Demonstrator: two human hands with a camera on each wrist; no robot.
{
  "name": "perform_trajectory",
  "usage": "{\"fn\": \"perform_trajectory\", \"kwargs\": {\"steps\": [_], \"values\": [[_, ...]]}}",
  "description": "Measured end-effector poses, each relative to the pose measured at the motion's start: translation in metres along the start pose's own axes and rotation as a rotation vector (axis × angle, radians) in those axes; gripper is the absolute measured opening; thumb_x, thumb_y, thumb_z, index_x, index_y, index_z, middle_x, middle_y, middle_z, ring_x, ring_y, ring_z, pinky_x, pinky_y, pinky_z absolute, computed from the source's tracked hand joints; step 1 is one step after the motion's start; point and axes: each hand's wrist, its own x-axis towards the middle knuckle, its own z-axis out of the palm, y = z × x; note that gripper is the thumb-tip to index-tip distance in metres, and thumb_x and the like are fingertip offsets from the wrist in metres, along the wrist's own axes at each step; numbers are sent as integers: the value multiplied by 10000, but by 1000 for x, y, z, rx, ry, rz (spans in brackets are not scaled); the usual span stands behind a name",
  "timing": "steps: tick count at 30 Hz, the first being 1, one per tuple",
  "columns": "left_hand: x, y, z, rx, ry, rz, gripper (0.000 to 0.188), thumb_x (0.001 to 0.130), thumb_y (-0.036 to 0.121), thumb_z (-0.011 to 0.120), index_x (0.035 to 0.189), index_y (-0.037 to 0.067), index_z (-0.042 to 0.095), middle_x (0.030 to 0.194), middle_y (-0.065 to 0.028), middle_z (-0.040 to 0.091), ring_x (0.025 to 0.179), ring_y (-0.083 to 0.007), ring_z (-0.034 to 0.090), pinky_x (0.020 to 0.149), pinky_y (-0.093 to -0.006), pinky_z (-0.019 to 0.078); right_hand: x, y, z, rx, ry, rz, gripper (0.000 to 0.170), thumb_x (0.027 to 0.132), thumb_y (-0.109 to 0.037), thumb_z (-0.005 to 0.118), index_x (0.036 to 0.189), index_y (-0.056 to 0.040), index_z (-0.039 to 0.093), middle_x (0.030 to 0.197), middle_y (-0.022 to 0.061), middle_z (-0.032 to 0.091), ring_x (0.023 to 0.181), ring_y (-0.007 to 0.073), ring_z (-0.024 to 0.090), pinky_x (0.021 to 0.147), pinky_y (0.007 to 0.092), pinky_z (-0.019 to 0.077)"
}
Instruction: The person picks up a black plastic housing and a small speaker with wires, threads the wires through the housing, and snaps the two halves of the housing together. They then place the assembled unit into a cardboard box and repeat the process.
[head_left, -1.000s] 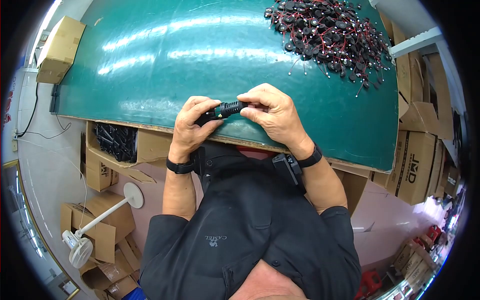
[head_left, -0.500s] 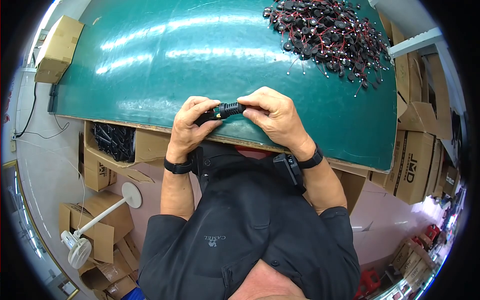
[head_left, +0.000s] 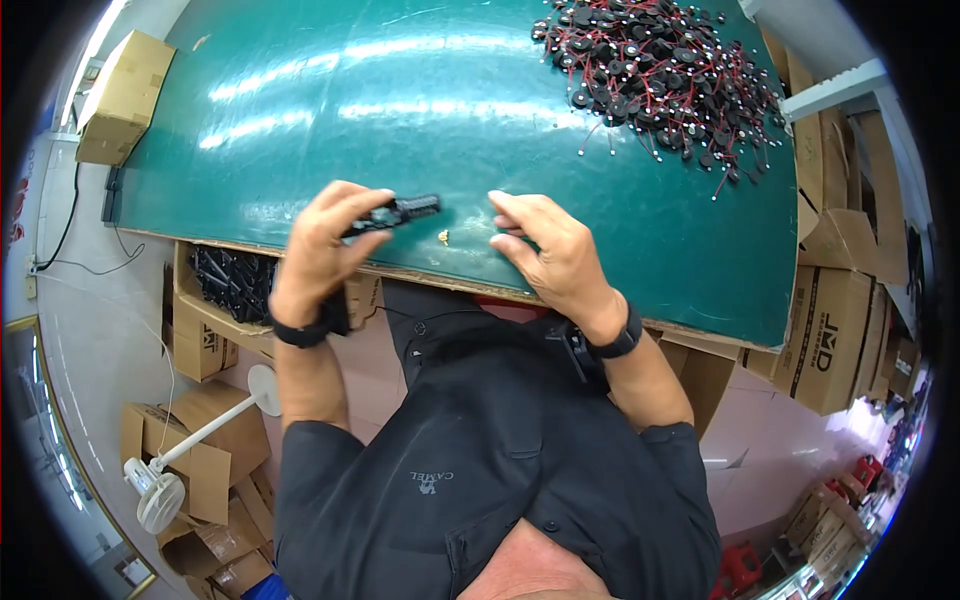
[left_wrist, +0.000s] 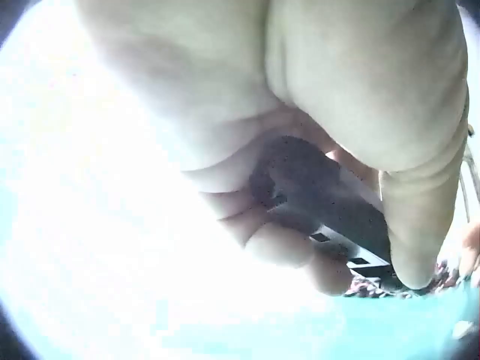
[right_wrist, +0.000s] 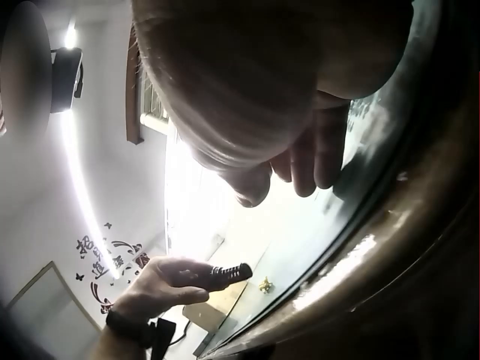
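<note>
A black ribbed cylindrical part (head_left: pixel 418 207) is pinched between the thumb and fingers of my left hand (head_left: pixel 328 240), its ribbed end pointing right. In the left wrist view the dark part (left_wrist: pixel 330 199) lies along the fingers under the thumb. On the green table, between the hands near the front edge, lies a small brass-coloured piece (head_left: pixel 444 237), also visible in the right wrist view (right_wrist: pixel 265 285). My right hand (head_left: pixel 556 255) hovers to the right of it, fingers relaxed and slightly bent, holding nothing.
A heap of black round parts with red wires (head_left: pixel 665 80) covers the table's back right. A cardboard box (head_left: pixel 124 98) stands at the back left corner. Below the front edge at left, an open carton holds black parts (head_left: pixel 232 283). A white fan (head_left: pixel 160 500) stands on the left.
My left hand has moved left with the black part, away from my right hand. My right hand has let go of the part's end. The brass-coloured piece now lies on the table.
</note>
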Motion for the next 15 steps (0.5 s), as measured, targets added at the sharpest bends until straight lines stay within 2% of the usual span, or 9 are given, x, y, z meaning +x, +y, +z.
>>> {"fn": "perform_trajectory", "kwargs": {"steps": [2, 3, 6, 10, 15], "values": [[9, 1, -35, 274, -94, -85, 460, 789, 23, 893, 1229, 70, 767, 1073, -136, 704, 956, -340, 716, 845, -413, 585, -10, -2, -3, -116, 93, 15, 361, 865, 33, 836, 1217, -3, 763, 1148, 148, 753, 962, 275, 765, 834, 362, 619], [18, 5, -46, 287, -95, -94, 460, 789, 23, 893, 1229, 70, 767, 1073, -136, 704, 956, -340, 716, 845, -413, 585, -15, -1, -5, -100, 90, 11, 361, 865, 33, 836, 1217, -3, 763, 1148, 148, 753, 962, 275, 765, 834, 362, 619], [48, 12, -67, 566, -413, -58, 428, 775, 45, 898, 1173, 32, 740, 1053, -139, 698, 964, -380, 699, 814, -465, 567, -30, 3, -10, -191, 45, -17, 339, 848, 3, 858, 1174, -4, 767, 1189, 162, 743, 1010, 314, 754, 857, 385, 617], [79, 9, -52, 586, -533, -60, 384, 780, 74, 894, 1125, 35, 730, 1009, -133, 681, 966, -388, 697, 811, -487, 561, -30, 4, -12, -147, 36, 11, 330, 829, -17, 876, 1140, -6, 764, 1175, 159, 744, 1032, 335, 745, 862, 399, 614], [84, 11, -36, 690, -586, -42, 358, 781, 72, 886, 1105, 44, 736, 997, -131, 672, 952, -375, 701, 825, -473, 574, -29, 3, -13, -125, 18, 25, 324, 825, -16, 878, 1128, -11, 766, 1172, 152, 746, 1024, 330, 746, 848, 395, 613]]}}
